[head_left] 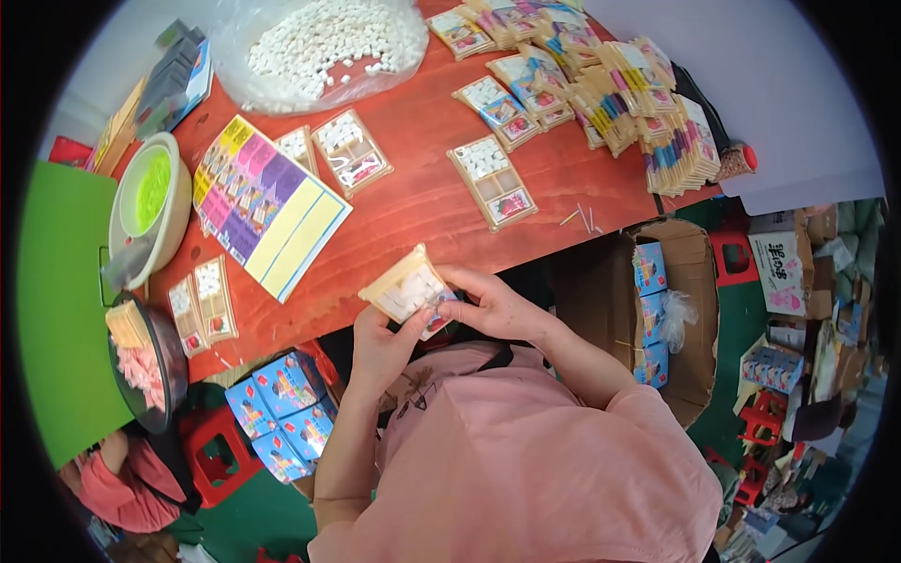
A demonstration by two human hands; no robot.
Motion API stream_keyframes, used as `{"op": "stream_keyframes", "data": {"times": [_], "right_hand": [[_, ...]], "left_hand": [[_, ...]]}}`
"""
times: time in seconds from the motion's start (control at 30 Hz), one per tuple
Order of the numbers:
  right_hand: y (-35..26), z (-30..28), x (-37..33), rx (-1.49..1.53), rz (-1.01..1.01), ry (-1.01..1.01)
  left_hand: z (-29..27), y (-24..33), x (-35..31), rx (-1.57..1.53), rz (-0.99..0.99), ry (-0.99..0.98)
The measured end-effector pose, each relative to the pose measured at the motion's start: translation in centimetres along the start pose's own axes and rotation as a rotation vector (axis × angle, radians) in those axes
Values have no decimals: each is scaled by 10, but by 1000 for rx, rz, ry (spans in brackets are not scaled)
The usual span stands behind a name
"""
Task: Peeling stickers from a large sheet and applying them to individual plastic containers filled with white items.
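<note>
Just off the table's near edge, a small wooden compartment tray (398, 284) with white cubes in it is tilted between my two hands. My left hand (383, 349) grips its lower left side, thumb on the front face. From the right, my right hand (496, 302) pinches its near right corner, where a bit of coloured card shows; the fingertips partly cover it. Beyond my right hand lies a similar tray (493, 180) with white cubes and a red picture piece. Another such tray (352, 150) sits farther back, beside a colourful sticker sheet (267, 206).
A clear bag of white cubes (324, 56) stands at the back. Stacks of packed trays (610, 94) fill the far right. At left are a basin with green material (153, 188) and a dark bowl of pink pieces (141, 371). Blue boxes (286, 394) stand below the table.
</note>
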State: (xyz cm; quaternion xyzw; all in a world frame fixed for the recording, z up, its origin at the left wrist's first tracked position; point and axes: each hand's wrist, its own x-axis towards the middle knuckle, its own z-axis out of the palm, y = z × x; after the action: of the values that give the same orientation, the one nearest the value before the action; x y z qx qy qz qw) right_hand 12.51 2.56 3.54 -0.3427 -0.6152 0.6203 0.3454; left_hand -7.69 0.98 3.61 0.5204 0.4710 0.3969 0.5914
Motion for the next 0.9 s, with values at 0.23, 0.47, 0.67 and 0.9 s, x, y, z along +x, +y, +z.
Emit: {"op": "stream_keyframes", "data": {"times": [0.23,0.47,0.67,0.9], "right_hand": [[1,-56,43,-60,4,538],[-7,-261,100,-936,-214,871],[-2,-186,85,-1274,-338,746],[28,-82,52,-1372,-97,534]], "left_hand": [[35,-14,39,-99,103,254],[47,-23,37,272,234,117],[28,-19,29,321,297,250],[-65,-16,10,579,295,936]]}}
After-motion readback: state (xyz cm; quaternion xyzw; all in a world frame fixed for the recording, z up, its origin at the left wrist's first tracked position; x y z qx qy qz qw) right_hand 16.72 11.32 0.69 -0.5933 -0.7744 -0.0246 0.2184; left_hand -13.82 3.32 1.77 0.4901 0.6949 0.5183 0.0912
